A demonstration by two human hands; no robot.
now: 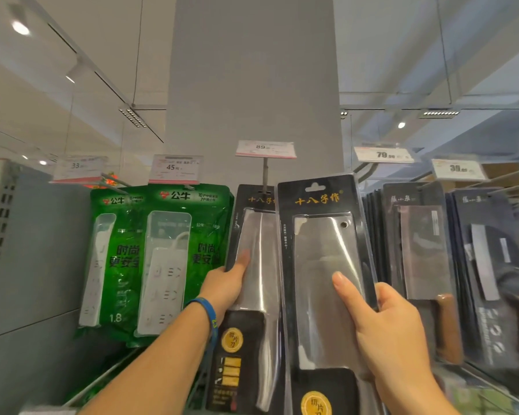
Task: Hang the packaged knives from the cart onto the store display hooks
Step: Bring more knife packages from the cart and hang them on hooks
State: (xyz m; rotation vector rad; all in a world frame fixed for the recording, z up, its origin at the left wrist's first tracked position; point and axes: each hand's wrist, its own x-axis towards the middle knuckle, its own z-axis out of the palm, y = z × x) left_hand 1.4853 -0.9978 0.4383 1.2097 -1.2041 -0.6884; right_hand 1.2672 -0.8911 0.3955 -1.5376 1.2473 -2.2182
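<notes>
The right grip (384, 327) is holding a new knife pack (321, 250) by its lower half, thumb on the front, just to the right of the hook (265, 172). The left grip (225, 287) is holding the hanging pack (252, 235) on that hook steady. The new pack's top hole should be lining up with the hook's tip before it is sliding on straight.

Black cleaver packs with gold lettering: two. The first cleaver pack (252, 259) is directly below the grey pillar (252, 70). The second cleaver pack (321, 259) is just right of the first.
Green power-strip packs (174, 265): two, left of the pillar.
Price tags (265, 148): five. Two are left of the pillar, one before it, two right.
Dark knife packs (423, 250), right of the pillar: two front rows. Those behind cannot be counted.
Hands: two, left hand (225, 283) and right hand (393, 333).
Wristband (206, 310): one.
</notes>
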